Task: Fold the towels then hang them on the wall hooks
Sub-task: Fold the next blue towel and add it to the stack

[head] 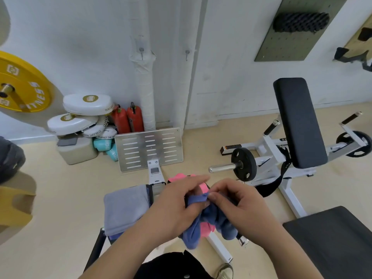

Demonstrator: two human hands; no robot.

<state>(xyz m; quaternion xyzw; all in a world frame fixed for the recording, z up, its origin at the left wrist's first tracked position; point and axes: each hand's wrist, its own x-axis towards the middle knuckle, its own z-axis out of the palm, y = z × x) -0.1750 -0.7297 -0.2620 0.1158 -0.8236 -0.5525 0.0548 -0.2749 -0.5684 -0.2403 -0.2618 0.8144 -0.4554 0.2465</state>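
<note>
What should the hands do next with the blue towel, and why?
Probably draw the left hand and right hand apart to spread the blue towel out: both pinch its top edge close together, and it hangs bunched below, not yet folded. Both wall hooks are bare.

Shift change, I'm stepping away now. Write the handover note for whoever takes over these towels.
Left hand and right hand both pinch the blue towel, which is bunched and not yet folded.
The pink towel lies crumpled beneath it.
The grey towel lies flat to the left, apparently folded.
The first wall hook and second wall hook are bare.
Left to do: fold blue and pink, then hang all three.
</note>
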